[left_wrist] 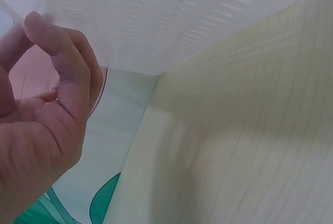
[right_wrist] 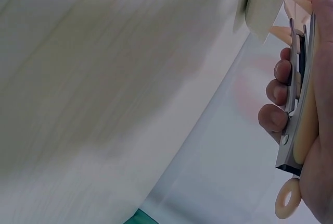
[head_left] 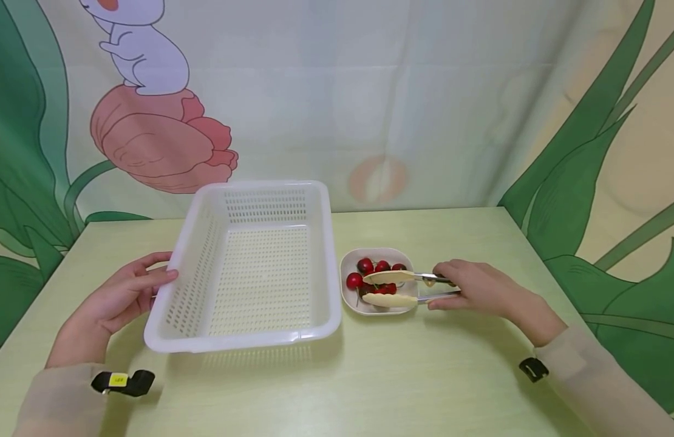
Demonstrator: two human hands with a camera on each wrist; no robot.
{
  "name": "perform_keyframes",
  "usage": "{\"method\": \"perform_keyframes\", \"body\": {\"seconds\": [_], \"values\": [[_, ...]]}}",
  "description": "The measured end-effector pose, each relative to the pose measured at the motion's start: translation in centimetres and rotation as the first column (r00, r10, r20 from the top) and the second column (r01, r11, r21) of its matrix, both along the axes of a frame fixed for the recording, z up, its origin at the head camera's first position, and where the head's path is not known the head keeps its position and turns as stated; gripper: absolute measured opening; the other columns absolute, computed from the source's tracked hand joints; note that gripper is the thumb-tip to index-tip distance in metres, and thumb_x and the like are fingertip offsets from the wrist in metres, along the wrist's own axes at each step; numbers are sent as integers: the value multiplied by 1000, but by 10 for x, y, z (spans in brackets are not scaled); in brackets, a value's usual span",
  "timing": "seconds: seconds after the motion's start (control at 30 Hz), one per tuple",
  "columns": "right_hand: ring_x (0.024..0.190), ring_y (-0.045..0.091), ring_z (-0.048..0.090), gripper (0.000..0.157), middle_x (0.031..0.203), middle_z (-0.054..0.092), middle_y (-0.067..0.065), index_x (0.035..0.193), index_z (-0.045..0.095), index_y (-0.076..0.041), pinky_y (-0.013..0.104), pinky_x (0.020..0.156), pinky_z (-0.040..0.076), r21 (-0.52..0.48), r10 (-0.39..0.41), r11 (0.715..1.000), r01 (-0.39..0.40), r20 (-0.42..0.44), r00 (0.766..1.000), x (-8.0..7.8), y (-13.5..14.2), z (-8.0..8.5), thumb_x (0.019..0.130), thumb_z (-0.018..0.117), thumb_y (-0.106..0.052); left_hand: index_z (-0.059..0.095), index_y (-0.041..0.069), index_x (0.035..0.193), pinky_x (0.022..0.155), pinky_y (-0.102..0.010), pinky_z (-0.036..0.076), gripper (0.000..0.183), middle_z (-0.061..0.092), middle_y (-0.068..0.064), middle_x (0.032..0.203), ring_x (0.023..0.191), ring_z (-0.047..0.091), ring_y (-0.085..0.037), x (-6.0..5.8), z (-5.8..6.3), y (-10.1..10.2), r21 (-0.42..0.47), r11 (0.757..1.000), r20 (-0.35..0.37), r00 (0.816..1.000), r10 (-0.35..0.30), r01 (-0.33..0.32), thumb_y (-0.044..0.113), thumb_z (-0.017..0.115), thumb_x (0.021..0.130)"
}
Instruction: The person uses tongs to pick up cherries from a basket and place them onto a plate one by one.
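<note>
A white perforated plastic basket (head_left: pixel 244 344) has its left rim held between the thumb and fingers of my left hand (head_left: pixel 121 297). In the left wrist view, the basket's slotted wall (left_wrist: pixel 156 15) shows above the tabletop, with a shadow below. My right hand (head_left: pixel 487 291) grips a pair of tongs (head_left: pixel 391 300) with cream tips and metal arms; the right wrist view shows fingers wrapped around the metal arms (right_wrist: pixel 294 135). The tongs' tips stand apart over dark red cherries (head_left: pixel 354 280) in a small pale dish (head_left: pixel 388 311). Whether the tips touch a cherry, I cannot tell.
Everything is over a pale green-yellow table (head_left: pixel 381 376). Behind its back edge hangs a printed cloth (head_left: pixel 452 109) with leaves and a white cartoon animal. The dish stands close to the basket's right side.
</note>
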State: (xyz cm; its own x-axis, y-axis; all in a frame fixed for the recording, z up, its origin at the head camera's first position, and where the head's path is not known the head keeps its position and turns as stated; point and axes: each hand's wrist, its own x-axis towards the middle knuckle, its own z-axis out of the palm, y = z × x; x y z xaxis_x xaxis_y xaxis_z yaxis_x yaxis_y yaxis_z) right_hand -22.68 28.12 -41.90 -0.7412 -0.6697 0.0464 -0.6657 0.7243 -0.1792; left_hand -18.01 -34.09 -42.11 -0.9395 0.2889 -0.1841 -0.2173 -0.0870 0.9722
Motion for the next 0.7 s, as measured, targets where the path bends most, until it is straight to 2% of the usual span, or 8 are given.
{"method": "perform_keyframes", "body": {"seconds": [0.2, 0.37, 0.6, 0.7], "values": [[80, 15, 55, 63, 97, 63, -1, 116, 64, -9, 32, 69, 49, -49, -27, 998, 28, 22, 999, 1, -1, 1, 90, 67, -66, 43, 18, 138, 86, -41, 59, 34, 70, -2, 119, 101, 73, -24, 1, 0, 1, 1, 1000, -3, 1000, 0, 0, 9, 53, 107], [78, 14, 52, 65, 94, 61, 2, 118, 62, -8, 33, 68, 47, -85, -96, 991, 99, 36, 995, 1, -1, 3, 91, 64, -67, 43, 17, 137, 85, -41, 60, 33, 71, -3, 118, 100, 73, -24, 0, 0, 0, 11, 1000, -6, 1000, -3, 3, 8, 52, 107], [77, 17, 51, 62, 89, 54, 0, 118, 57, -6, 34, 65, 44, -174, -186, 966, 193, 56, 981, -4, 4, -1, 95, 64, -62, 43, 17, 138, 85, -41, 59, 33, 71, -3, 120, 101, 73, -25, -1, -1, -1, 17, 1000, 6, 1000, 0, 0, 8, 53, 107], [80, 19, 52, 60, 94, 56, 2, 123, 55, -4, 36, 68, 46, -223, -220, 948, 226, 51, 974, -6, 5, -4, 98, 63, -57, 43, 17, 138, 86, -41, 59, 33, 70, -4, 120, 102, 73, -25, 0, -1, -1, 10, 1000, 1, 1000, -2, 2, 9, 53, 107]]}}
